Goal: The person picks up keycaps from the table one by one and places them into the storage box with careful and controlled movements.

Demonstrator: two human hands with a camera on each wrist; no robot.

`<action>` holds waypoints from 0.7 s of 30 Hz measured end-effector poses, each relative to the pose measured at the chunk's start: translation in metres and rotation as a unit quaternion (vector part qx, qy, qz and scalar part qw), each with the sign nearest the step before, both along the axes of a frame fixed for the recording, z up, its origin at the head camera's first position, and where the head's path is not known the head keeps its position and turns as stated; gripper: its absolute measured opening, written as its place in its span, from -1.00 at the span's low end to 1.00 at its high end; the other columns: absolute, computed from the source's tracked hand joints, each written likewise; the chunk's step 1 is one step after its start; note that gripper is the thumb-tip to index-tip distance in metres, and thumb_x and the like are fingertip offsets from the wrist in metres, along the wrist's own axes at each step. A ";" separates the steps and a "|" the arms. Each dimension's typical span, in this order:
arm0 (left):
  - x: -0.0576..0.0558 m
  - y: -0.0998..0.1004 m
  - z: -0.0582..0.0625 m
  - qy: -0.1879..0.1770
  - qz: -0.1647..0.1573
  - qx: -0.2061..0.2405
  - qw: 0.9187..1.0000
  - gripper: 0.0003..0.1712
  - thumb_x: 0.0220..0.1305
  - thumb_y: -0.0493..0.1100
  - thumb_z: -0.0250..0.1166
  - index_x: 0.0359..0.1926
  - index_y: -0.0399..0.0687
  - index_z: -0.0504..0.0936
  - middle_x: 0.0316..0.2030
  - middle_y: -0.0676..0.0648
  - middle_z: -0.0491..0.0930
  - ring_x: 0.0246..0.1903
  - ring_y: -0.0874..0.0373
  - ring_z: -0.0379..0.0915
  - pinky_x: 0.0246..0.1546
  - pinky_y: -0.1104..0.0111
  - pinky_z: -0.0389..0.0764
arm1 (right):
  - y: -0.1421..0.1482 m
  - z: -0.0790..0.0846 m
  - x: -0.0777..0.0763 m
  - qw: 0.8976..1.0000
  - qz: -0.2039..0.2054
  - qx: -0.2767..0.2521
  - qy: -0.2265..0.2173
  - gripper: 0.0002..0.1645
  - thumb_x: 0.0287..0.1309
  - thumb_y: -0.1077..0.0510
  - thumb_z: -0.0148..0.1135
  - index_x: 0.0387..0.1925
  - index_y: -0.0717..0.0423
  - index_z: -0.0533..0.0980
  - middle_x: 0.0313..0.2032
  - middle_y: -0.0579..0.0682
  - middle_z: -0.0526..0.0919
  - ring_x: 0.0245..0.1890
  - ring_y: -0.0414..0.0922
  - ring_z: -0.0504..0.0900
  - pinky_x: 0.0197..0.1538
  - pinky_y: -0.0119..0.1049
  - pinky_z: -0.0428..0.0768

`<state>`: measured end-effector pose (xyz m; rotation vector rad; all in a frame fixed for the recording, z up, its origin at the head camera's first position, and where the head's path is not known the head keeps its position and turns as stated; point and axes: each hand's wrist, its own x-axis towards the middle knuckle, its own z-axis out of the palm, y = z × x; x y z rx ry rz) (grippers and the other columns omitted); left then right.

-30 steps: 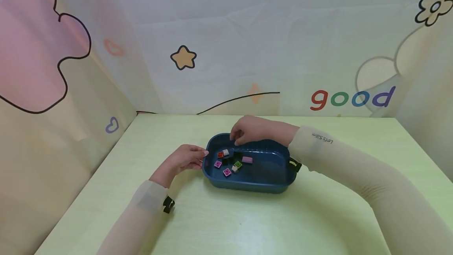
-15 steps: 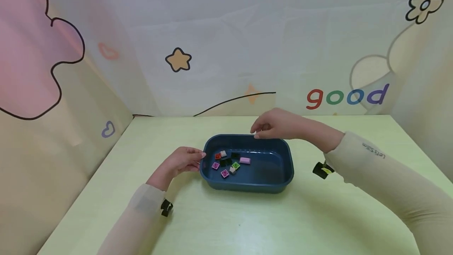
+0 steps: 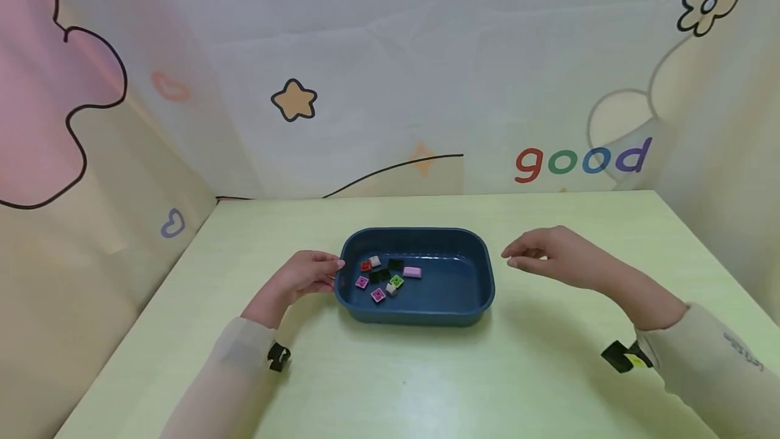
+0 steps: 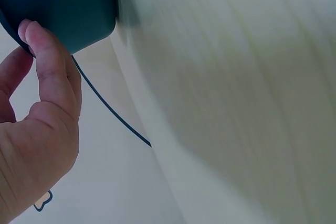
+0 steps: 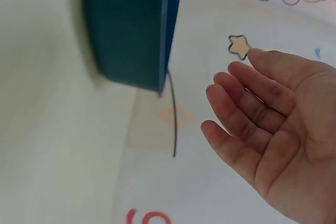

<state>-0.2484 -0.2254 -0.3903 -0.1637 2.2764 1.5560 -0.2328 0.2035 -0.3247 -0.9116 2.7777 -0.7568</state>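
Note:
A dark blue plastic basin (image 3: 451, 290) stands on the table, with several small toy bricks in its left half. Among them are a red brick (image 3: 365, 266), a pink block (image 3: 412, 272), a green brick (image 3: 397, 281) and a magenta brick (image 3: 378, 295). My left hand (image 3: 303, 275) pinches the basin's left rim between thumb and fingers, also seen in the left wrist view. To the right of the basin, apart from it, my right hand (image 3: 557, 256) hovers above the table. In the right wrist view its fingers (image 5: 236, 108) are loosely bent, with nothing held.
The pale green table (image 3: 378, 378) runs back to a printed cloth backdrop (image 3: 390, 73). Cloth also hangs at the left and right sides. A black strap piece (image 3: 279, 356) sits at the left wrist, and another black strap piece (image 3: 618, 356) at the right.
My right hand has moved from over the basin's far rim to the right, off the basin. The left hand stays at the left rim. The whole head view has shifted slightly.

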 end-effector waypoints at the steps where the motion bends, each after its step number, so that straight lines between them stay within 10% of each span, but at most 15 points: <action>1: 0.000 0.000 0.000 -0.002 0.000 0.000 1.000 -0.55 0.51 -0.14 0.20 0.20 -0.44 0.53 -0.36 0.00 0.65 -0.45 0.25 0.56 -0.34 0.53 0.69 | 0.005 -0.005 0.002 1.000 -0.006 0.000 -0.005 -0.69 0.36 0.07 0.31 0.02 0.13 0.69 -0.11 -0.06 0.79 -0.15 -0.19 0.70 -0.09 -0.36 0.69; 21: 0.005 -0.009 0.006 0.040 -0.022 -0.123 0.991 -0.58 0.53 -0.10 0.18 0.14 -0.39 0.60 -0.24 -0.19 0.71 -0.46 0.21 0.61 -0.29 0.42 0.76 | 0.075 -0.031 0.028 0.996 -0.075 0.039 -0.024 -0.70 0.40 0.07 0.26 0.01 0.16 0.69 -0.10 -0.04 0.80 -0.22 -0.39 0.67 -0.17 -0.41 0.67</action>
